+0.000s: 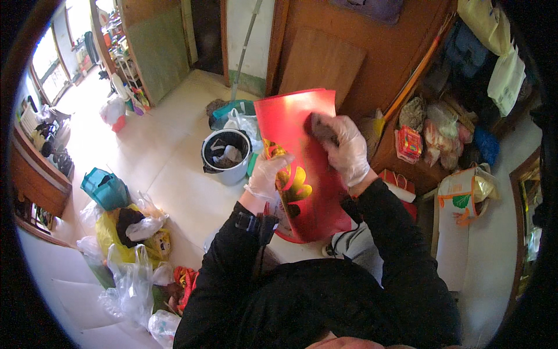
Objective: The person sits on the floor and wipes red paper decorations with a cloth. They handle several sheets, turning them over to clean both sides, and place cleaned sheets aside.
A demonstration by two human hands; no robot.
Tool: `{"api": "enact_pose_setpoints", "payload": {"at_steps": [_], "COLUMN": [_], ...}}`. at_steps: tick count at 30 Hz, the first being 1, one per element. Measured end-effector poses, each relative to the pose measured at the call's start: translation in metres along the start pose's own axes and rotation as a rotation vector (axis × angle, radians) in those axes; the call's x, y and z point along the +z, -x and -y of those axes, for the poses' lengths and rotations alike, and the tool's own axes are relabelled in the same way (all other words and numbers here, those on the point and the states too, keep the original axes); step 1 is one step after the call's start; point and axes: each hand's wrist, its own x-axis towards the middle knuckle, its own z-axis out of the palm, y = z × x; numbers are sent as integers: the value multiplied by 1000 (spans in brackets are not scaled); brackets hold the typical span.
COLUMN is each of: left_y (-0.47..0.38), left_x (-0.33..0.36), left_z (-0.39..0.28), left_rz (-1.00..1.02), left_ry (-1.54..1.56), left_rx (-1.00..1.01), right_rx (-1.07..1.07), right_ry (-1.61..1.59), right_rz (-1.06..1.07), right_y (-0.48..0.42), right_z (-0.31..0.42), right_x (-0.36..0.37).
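A red paper gift bag (285, 124) with a gold print is held up in front of my chest. My left hand (269, 174), in a clear disposable glove, grips its left edge, the thumb lying over the gold print. In my right hand (348, 150), gloved the same way, is a dark wadded cloth (321, 127). The cloth lies against the upper right of the red face, where the picture is slightly blurred. The far side of the bag and the fingers behind it are hidden.
A white bucket (233, 175) lined with a black bag stands on the floor beyond my left hand. Plastic bags (130, 266) and a teal container (104, 187) lie at left. Wrapped goods (440, 135) fill a wooden shelf at right. A mop handle (246, 48) leans against the wall.
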Motion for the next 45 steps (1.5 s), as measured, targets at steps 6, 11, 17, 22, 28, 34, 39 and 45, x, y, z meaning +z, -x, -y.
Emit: {"api": "enact_pose_setpoints", "payload": {"at_steps": [6,11,17,22,28,34,39,45], "left_y": [0,-1,2,-5,-8,-10,-9,-10], "left_x": [-2,4,11,1,-13,-4,-10,-9], "left_z": [-7,-7,-3,4,9,10,8,8], "left_rz": [58,38,23,39,56,122,108,79], "left_ry": [15,-73,-55,-83,-184,-20,-99,-200], "left_rx": [61,20,47,50,28,19,57,24], "right_rx": [-198,-196,-27,-234,-122,-331,-261,-229], "right_ry": [101,161,55,102,185,-68,20,-107], "right_rz": [382,165,-90,104,9,118,255,102], "right_y": [48,10,-32,-9,-21,-14,-25,-32], "right_z": [17,-2,-9,20,18,38,35,27], "right_x": [-18,-28,-25,2,0,13,5,13]}}
